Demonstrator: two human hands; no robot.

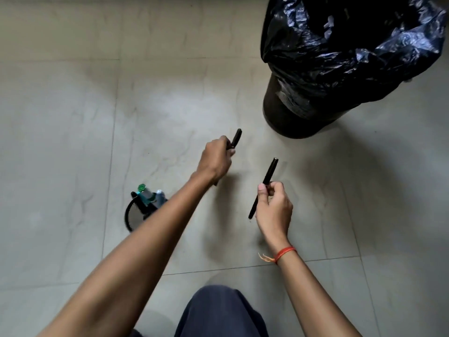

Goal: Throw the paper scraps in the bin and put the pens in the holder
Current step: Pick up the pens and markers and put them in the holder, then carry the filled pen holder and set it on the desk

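Pale label (289,98) on the side of the bin (298,122) is too blurry to read, fwiw. Left hand (216,159) is curled round a black pen (236,139), just in front of the bin. Right hand (274,210) pinches a second pen (266,182) btw thumb and fingers, tilted. Bin's lined w/ a black bag (352,57); the inside's too dark to tell. Mesh pen holder (133,216) stands on the tiled floor (73,130) at left, partly behind the left forearm, w/ a green-capped pen (142,192) + a few others in it.
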